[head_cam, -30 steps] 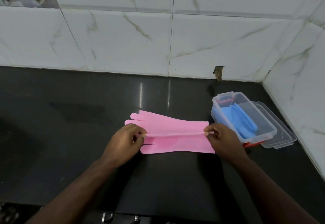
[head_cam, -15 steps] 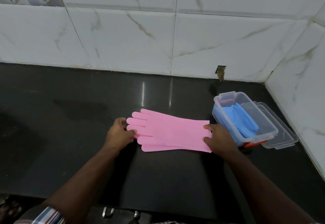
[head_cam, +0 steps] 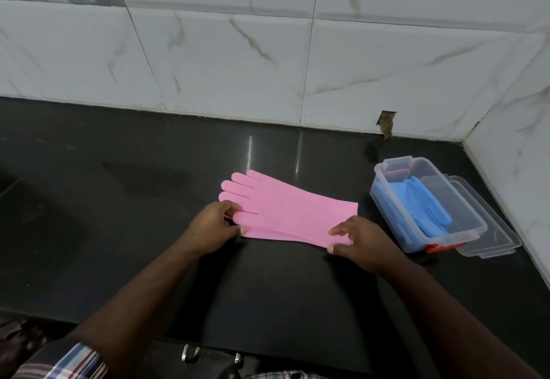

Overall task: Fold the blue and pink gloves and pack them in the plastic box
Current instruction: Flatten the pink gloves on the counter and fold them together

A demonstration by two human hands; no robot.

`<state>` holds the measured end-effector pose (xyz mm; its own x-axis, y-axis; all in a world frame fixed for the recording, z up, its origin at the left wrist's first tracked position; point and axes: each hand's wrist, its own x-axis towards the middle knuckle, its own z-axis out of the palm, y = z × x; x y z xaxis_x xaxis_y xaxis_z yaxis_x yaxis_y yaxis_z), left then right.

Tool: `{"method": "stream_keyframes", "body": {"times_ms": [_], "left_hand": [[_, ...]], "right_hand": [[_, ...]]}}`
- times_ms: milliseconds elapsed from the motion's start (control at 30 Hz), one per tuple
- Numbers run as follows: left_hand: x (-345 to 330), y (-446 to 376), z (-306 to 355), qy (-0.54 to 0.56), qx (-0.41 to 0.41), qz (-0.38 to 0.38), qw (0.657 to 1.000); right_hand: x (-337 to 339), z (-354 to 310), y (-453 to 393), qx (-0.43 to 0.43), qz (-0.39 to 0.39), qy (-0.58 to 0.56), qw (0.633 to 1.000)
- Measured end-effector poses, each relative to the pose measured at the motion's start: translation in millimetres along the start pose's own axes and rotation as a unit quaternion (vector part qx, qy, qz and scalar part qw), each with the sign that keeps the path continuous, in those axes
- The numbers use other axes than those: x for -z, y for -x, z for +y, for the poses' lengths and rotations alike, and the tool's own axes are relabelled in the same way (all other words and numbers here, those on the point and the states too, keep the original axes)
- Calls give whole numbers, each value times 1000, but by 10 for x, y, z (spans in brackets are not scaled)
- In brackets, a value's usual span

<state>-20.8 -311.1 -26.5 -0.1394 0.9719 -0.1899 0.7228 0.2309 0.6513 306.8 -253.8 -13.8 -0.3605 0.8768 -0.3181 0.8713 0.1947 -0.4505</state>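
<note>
A pair of flat pink rubber gloves [head_cam: 285, 212] lies stacked on the glossy black stone countertop [head_cam: 119, 200] at the centre of the frame, fingers pointing toward the upper left and cuffs toward the right. The edges of the lower glove peek out beneath the upper one along the near side.

The left hand [head_cam: 212, 229] sits at the finger end of the pink gloves, left of centre, its fingers curled around the near edge and its thumb pressed on top — it pinches the gloves there. The right hand [head_cam: 360, 240] is at the cuff end, right of centre, thumb below and fingertips on top of the near corner, pinching the layered cuffs.

At the right of the frame stands a clear rectangular plastic box [head_cam: 464, 231] with a red clasp at its near end. Inside it rest the folded blue rubber gloves [head_cam: 422, 203], fingers pointing toward the lower right. The box's transparent lid [head_cam: 494, 241] lies flat on the countertop just beside the box, on its right side and partly under it.

White marble-patterned wall tiles [head_cam: 238, 60] fill the upper half of the frame and turn a corner at the far right — a small chipped hole [head_cam: 386, 122] shows at their base, above the box. A striped plaid sleeve [head_cam: 68, 363] shows at the lower left.
</note>
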Motion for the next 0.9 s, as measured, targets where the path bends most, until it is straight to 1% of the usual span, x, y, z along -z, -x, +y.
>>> {"method": "stream_keyframes", "body": {"times_ms": [67,167,233,300,400,467,567,633,667,767,800,900], "left_hand": [[-24,7,-10,2,4,-3,1000],[-37,6,8,-10,15,6,1000],[-27,7,9,11,23,8,1000],[-14,23,1,46,21,11,999],[-19,63,-31,88,-2,5,996],[-34,89,-39,103,-10,0,995],[-49,127,-26,104,-14,-5,994],[-59,154,-3,93,-22,-10,995],[-66,171,12,83,-25,-14,996],[-88,222,53,46,-42,-23,998],[-94,234,62,34,-45,-25,998],[-107,247,49,17,-49,-25,998]], "right_hand": [[10,18,-5,0,-22,24,999],[35,14,-12,-3,-4,31,999],[56,-4,-20,-4,39,30,999],[81,-31,-13,-5,107,19,994],[90,-18,-15,-5,191,15,981],[59,16,-22,15,226,25,974],[31,38,13,26,250,30,967],[17,54,37,26,244,27,969],[14,73,41,18,222,28,974],[-11,122,36,-40,117,22,992],[-17,129,42,-51,102,14,993],[-2,141,56,-48,112,-16,992]]}}
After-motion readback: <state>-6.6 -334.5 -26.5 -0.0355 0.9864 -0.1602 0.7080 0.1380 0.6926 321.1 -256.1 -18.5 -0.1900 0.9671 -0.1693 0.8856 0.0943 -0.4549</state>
